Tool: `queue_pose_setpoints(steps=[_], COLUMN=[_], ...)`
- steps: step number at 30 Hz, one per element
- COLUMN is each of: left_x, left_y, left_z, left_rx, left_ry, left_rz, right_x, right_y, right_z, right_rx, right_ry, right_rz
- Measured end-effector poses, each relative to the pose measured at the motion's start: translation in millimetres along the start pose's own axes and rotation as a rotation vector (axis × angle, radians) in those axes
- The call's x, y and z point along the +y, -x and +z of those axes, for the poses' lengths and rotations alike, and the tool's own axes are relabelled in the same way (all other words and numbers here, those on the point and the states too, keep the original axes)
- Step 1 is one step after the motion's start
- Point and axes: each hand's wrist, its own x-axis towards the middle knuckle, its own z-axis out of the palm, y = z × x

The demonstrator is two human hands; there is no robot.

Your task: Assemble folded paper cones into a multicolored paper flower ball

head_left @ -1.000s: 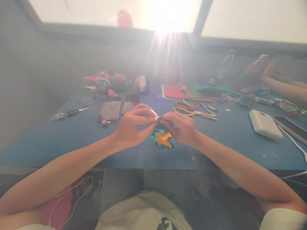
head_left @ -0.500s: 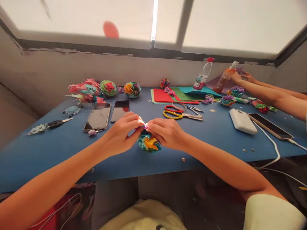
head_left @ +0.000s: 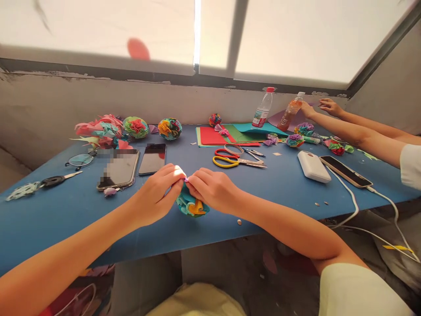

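Observation:
My left hand (head_left: pixel 162 193) and my right hand (head_left: pixel 212 189) meet near the table's front edge, fingertips pinched together on a small purple piece of paper (head_left: pixel 186 179). Most of that piece is hidden by the fingers. Just beneath them sits a ball of curled teal and yellow paper (head_left: pixel 194 207), partly covered by both hands. Whether the purple piece is joined to the ball I cannot tell. Beyond my right hand lie scissors (head_left: pixel 226 162) with red and yellow handles.
Phones (head_left: pixel 152 159), glasses (head_left: pixel 80 160) and finished paper balls (head_left: pixel 169 129) lie on the blue table (head_left: pixel 279 193). Coloured paper sheets (head_left: pixel 213 137) and two bottles (head_left: pixel 262 109) stand at the back. Another person's hands (head_left: pixel 330 106) hold purple paper. A white power bank (head_left: pixel 314 166) and cables lie right.
The view has shifted a little to the right, so things appear further left. My hands still pinch the purple paper over the ball. The other person's far hand has moved apart from the near one.

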Motion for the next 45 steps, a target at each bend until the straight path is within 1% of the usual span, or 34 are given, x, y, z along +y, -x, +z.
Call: queue_pose_setpoints(steps=[3,5,8,11,14,16,18,20,24,26,28,29,31,34,36,37,39,42,45], left_x=[-0.8,-2.9,-7.0,-11.1,-14.4,-15.2,-14.0,-10.7,-3.0,-1.7,-3.1,-4.7,-8.6,-13.0,-13.3,-12.8,-11.1,-11.1,-16.0], left_y=[-1.6,-2.5,-2.4,-0.5,1.5,2.0,1.7,0.7,-1.7,-1.9,-1.1,-0.5,0.9,2.5,2.9,2.9,2.4,0.7,-0.6], left_z=[-1.7,-2.4,-1.8,-0.4,0.1,-0.2,-0.8,-1.4,-2.4,-2.1,-1.1,-0.5,0.6,0.6,-0.7,-1.5,-3.4,-4.6,-2.8], left_rx=[-0.037,-0.043,-0.049,-0.080,-0.076,-0.055,-0.047,-0.046,-0.053,-0.062,-0.065,-0.062,-0.036,0.020,0.057,0.068,0.075,0.078,0.126], left_ry=[-0.018,-0.026,-0.061,-0.165,-0.298,-0.383,-0.431,-0.432,-0.386,-0.368,-0.380,-0.406,-0.484,-0.576,-0.563,-0.532,-0.448,-0.316,-0.178], left_rz=[0.021,0.044,0.084,0.141,0.219,0.271,0.292,0.264,0.152,0.101,0.078,0.082,0.132,0.262,0.322,0.323,0.279,0.151,0.051], right_x=[-3.5,-4.5,-3.5,0.0,3.6,4.4,3.2,0.8,-3.0,-3.6,-3.7,-3.6,-3.0,-0.6,1.5,2.6,4.3,5.3,4.7], right_y=[0.9,0.7,0.1,-0.2,-0.1,-0.3,-0.7,-1.1,-1.9,-2.4,-3.3,-3.9,-5.4,-7.2,-7.4,-7.1,-5.9,-4.2,-3.8], right_z=[1.8,2.2,2.4,1.7,-0.8,-2.9,-4.2,-3.9,1.2,4.4,6.7,7.1,6.5,3.1,1.3,1.1,2.6,7.0,10.2], right_rx=[0.001,0.003,0.006,-0.007,-0.053,-0.078,-0.084,-0.072,-0.024,-0.004,0.014,0.028,0.050,0.049,0.026,0.020,0.021,0.059,0.087], right_ry=[0.092,0.077,-0.048,-0.240,-0.428,-0.485,-0.465,-0.357,-0.027,0.075,0.124,0.131,0.099,-0.057,-0.179,-0.223,-0.271,-0.277,-0.277], right_rz=[-0.052,-0.044,0.028,0.092,0.112,0.120,0.136,0.135,0.025,-0.023,-0.044,-0.042,-0.006,0.059,0.072,0.076,0.086,0.103,0.113])
